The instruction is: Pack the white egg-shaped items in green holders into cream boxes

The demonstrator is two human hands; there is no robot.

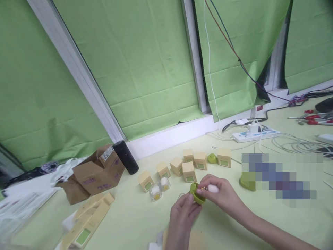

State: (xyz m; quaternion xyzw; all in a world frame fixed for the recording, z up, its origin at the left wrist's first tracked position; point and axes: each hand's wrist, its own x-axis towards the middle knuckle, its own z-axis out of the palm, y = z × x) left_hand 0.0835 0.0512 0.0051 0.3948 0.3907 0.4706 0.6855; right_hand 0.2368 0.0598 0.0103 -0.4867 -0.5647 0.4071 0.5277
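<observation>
In the middle foreground, my left hand [183, 210] is closed around a small olive-green case [199, 199] with a hollow, two-part look. My right hand [221, 191] is closed too, its thumb and forefinger pinched against the case's upper edge. Tucked within that same hand is a white rounded piece [213, 188]; the fingers hide how it is gripped. Just left of the hands lie two clear containers with white tops and yellow centres, the nearer clear container [155, 193] touching the other.
Several small yellow boxes [189, 172] stand behind the hands, with a green rounded piece [212, 158] among them. Left are an open cardboard box [97, 175], a black cylinder [126, 157] and flattened yellow packaging [90, 222]. A power strip [244, 136] and cables lie right.
</observation>
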